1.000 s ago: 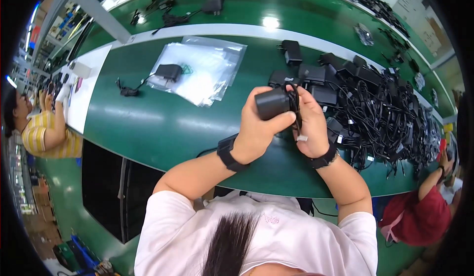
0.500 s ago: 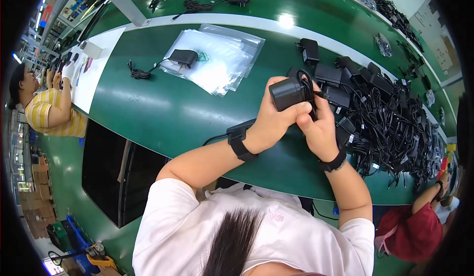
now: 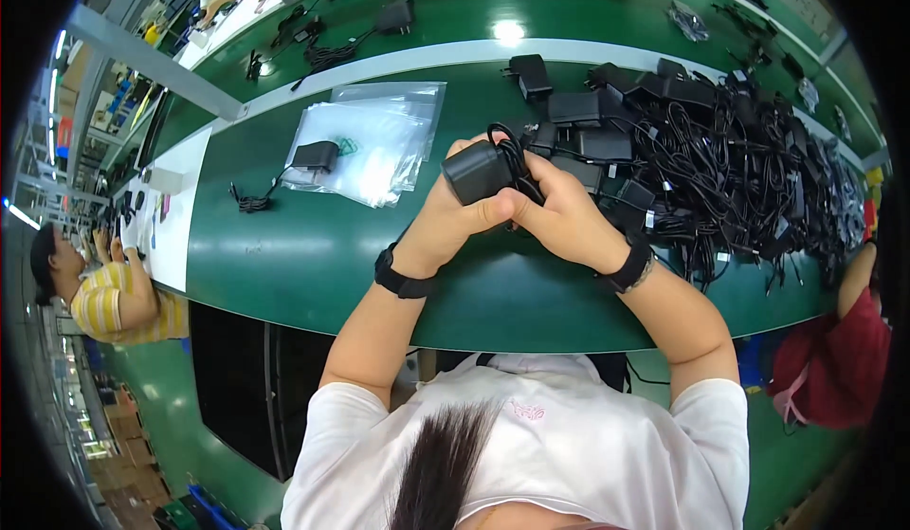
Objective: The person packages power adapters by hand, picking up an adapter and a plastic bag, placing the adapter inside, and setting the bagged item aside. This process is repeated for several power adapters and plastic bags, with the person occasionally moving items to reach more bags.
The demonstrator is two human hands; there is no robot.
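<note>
A black power adapter [image 3: 477,173] with its cord [image 3: 513,156] bundled against it is held up over the green table. My left hand [image 3: 445,210] wraps round the adapter's block from the left. My right hand [image 3: 561,210] grips the cord bundle from the right, and the two thumbs meet in front. To the left, another adapter [image 3: 314,157] with a coiled cord lies partly on a stack of clear plastic bags [image 3: 370,151]. Close beyond my right hand a big heap of black adapters and cords [image 3: 697,165] covers the table's right side.
A pale raised strip [image 3: 379,62] runs along the table's far edge, with more adapters [image 3: 394,15] on the green surface beyond. A metal post [image 3: 156,63] stands at far left. One person in yellow stripes [image 3: 118,302] sits left; another in red [image 3: 834,364] is at right.
Both hands have moved left and nearer my body with the adapter, still holding it. The view has shifted too, and a person has come into sight at the top left.
</note>
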